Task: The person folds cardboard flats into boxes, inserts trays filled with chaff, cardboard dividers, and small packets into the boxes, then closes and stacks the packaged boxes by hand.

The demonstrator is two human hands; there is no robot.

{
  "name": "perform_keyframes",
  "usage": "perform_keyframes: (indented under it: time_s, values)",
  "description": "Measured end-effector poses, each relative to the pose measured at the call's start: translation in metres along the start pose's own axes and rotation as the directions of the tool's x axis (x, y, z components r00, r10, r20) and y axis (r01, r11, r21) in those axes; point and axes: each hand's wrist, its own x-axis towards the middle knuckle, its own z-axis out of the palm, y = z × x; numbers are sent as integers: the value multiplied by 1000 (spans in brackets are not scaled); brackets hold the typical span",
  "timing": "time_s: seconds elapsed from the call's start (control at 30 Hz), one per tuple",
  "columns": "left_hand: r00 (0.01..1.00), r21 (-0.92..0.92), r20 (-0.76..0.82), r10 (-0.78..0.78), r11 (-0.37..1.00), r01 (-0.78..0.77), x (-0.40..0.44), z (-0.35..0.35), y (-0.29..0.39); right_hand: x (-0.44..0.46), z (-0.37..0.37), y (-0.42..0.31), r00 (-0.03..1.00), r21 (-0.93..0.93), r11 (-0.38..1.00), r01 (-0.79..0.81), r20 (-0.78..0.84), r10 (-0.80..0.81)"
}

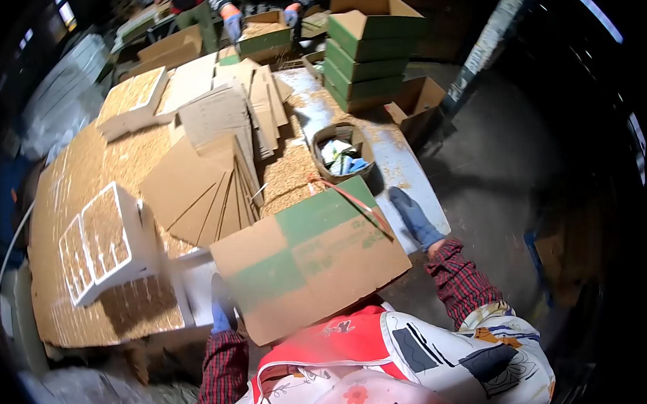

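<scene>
In front of my body lies a brown cardboard box (pixel 312 258) with green printed patches, its flat face turned up. An orange-red strip (pixel 353 202) crosses its right far part. My left hand (pixel 222 304), in a grey-blue glove, is at the box's left edge with its fingers stretched out; it is slightly blurred, and I cannot tell whether it touches. Beside the right edge, my right hand (pixel 415 218) lies flat with fingers extended and nothing in it. Just beyond the box are fanned cardboard sheets (pixel 197 187) and a round container (pixel 343 153) with crumpled white and blue material.
White frames (pixel 111 241) filled with tan loose material stand at the left; another white block (pixel 132 102) is behind. Green-and-brown open boxes (pixel 373 51) are stacked at the back right, near a slanted post (pixel 491 36). Across the table, a gloved person handles a filled box (pixel 265 39).
</scene>
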Motion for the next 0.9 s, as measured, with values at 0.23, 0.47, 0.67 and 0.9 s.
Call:
perform_keyframes:
  time_s: [0.23, 0.47, 0.67, 0.9]
  values:
    - [917, 401, -62, 394, 851, -338, 29, 6, -44, 29, 47, -81, 859, -564, 689, 455, 75, -506]
    - [907, 474, -145, 395, 832, -287, -13, 48, 15, 56, -86, 47, 889, -270, 916, -295, 274, 367]
    - [925, 598, -198, 325, 788, -149, -32, 65, 33, -143, -177, 196, 650, -585, 672, -454, 297, 699]
    - [844, 684, -370, 388, 728, -35, -23, 57, 15, -76, -140, 97, 918, -685, 686, 246, 392, 63]
